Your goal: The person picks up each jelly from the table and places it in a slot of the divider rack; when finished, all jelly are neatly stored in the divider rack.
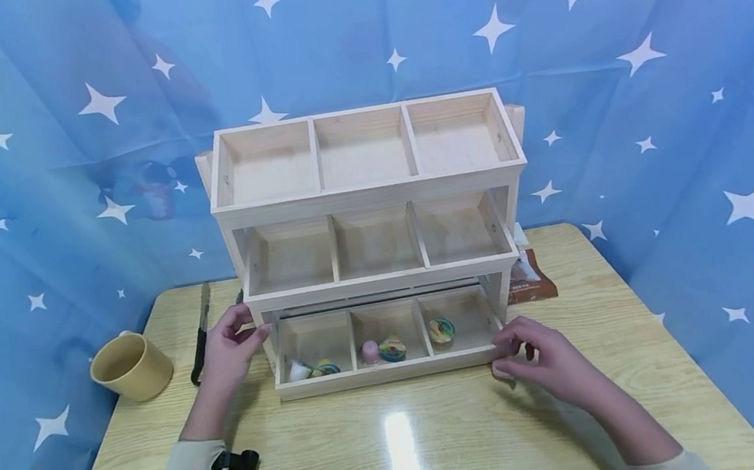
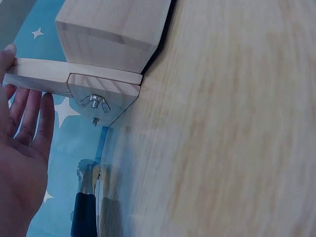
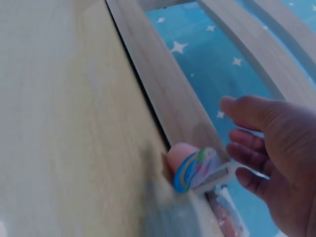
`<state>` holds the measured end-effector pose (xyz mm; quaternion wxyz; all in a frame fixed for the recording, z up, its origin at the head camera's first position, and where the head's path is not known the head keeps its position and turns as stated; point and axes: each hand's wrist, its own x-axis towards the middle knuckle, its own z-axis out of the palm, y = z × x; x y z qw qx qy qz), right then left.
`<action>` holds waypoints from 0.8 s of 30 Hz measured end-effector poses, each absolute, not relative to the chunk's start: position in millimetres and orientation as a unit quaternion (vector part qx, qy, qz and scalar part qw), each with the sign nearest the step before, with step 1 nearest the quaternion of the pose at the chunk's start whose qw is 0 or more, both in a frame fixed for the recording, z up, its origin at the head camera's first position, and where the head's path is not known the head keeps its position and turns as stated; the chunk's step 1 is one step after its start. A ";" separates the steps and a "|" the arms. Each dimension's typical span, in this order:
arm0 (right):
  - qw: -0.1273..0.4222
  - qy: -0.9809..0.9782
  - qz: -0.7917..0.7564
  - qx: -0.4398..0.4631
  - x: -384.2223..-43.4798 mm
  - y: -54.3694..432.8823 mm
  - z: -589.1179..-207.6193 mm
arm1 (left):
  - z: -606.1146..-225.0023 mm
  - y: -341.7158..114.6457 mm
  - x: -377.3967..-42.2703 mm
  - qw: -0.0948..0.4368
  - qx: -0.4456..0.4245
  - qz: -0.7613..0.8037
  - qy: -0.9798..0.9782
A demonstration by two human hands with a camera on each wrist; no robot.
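A three-tier wooden shelf (image 1: 372, 194) stands on the table, each tier split into three compartments. My left hand (image 1: 229, 349) is at its lower left side, thumb and fingers on either side of the wooden leg (image 2: 39, 74). Near the bottom tier's right front corner, my right hand (image 1: 538, 360) hovers with loosely bent fingers and nothing between them. Below those fingers, a pink jelly cup (image 3: 182, 158) with a colourful lid lies tipped by the shelf's corner; the hand mostly hides it in the head view. Several small jelly cups (image 1: 441, 331) sit in the bottom tier.
A tan mug (image 1: 134, 367) and a black-handled knife (image 1: 201, 336) are left of the shelf. At the back right lies a brown and white packet (image 1: 529, 280). A black strap-like item (image 1: 241, 462) is at the left sleeve. Blue star-patterned curtain (image 1: 353, 28) surrounds the table.
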<state>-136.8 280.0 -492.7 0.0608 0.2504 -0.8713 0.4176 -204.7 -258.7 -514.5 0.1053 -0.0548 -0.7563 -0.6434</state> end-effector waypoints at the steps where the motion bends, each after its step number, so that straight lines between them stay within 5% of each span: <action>1: 0.058 -0.872 0.417 0.248 -134.4 281.8 -493.6 | -514.4 -258.8 -204.7 0.106 -0.055 -0.642 -0.757; 24: 0.060 -0.890 0.380 0.245 -114.4 297.4 -523.4 | -515.2 -260.8 -205.8 0.107 -0.062 -0.634 -0.763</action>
